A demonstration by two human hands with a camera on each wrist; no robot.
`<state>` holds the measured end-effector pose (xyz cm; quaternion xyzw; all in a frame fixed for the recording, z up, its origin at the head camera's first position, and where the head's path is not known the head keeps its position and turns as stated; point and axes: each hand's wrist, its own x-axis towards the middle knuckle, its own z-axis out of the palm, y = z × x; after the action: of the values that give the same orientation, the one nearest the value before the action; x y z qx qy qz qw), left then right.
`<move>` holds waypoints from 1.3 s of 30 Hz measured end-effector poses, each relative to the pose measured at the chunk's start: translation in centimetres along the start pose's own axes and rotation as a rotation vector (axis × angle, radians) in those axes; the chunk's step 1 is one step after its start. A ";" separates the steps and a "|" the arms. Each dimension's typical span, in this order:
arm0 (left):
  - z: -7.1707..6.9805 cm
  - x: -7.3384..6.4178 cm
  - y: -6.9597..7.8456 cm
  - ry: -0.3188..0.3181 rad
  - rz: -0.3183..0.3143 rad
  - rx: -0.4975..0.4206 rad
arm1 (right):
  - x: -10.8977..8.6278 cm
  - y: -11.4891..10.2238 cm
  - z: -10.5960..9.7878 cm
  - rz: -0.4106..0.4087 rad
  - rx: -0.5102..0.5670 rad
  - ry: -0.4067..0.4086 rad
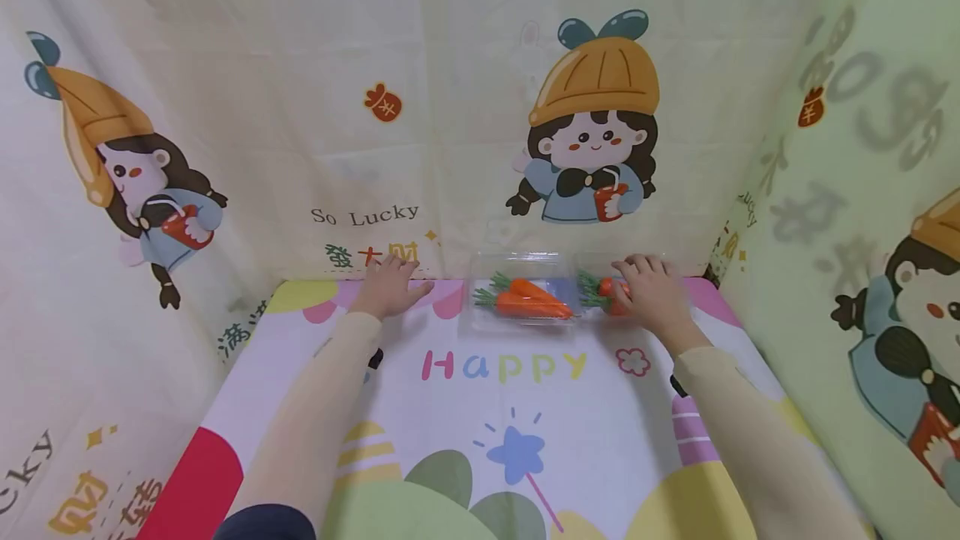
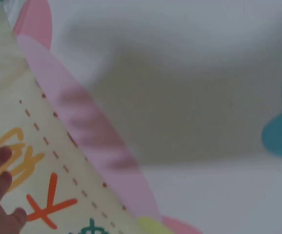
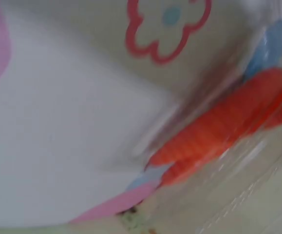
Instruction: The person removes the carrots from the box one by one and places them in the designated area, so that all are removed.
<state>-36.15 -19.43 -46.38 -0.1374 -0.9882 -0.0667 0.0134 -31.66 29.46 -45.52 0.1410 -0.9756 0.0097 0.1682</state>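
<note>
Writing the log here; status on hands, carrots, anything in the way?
Left hand empty, fingers spread. Right hand over right container, contact unclear. Carrots inside that and left container. Only obstruction: right hand, partly hiding right carrots.

Curtain (image 1: 465, 107) w/ cartoon girls (image 1: 594, 98) hangs bhnd "Happy" tblcloth (image 1: 585, 423).

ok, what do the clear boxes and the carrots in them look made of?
Clear boxes: likely glossy plastic; see-through walls with bright glints. Carrots: fairly matte, evenly orange, faintly ridged; maybe plastic or foam, real not ruled out.
</note>
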 end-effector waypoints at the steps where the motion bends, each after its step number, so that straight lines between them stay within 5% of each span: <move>1: 0.3 0.0 0.1 0.010 0.006 -0.023 | 0.0 -0.7 0.1 -0.003 0.012 0.020; 4: 1.6 0.0 0.7 0.066 0.013 -0.156 | -0.2 -2.6 0.5 -0.016 0.059 0.097; 8: 3.5 -0.5 1.7 0.119 -0.047 -0.450 | -0.7 -5.0 1.1 0.024 0.162 0.188; 11: 4.7 -1.2 2.8 0.145 -0.129 -0.680 | -1.4 -6.7 1.6 0.143 0.293 0.156; 14: 5.6 -1.8 4.4 0.157 -0.200 -0.908 | -2.3 -8.2 2.0 0.312 0.536 0.063; 19: 6.6 -3.1 7.7 0.124 -0.295 -1.169 | -3.7 -9.7 2.7 0.554 0.901 -0.017; 23: 7.6 -3.7 9.6 0.117 -0.330 -1.261 | -4.6 -10.1 3.5 0.605 0.971 -0.029; 29: 8.6 -4.4 11.2 0.221 -0.344 -1.331 | -5.2 -10.5 4.5 0.631 1.136 -0.014; 39: 8.7 -5.8 11.1 0.319 -0.382 -1.377 | -5.3 -11.0 4.1 0.716 1.266 -0.003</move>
<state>-27.62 -9.20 -53.88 0.0716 -0.7151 -0.6931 0.0557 -25.15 20.10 -51.50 -0.1165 -0.7696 0.6266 0.0395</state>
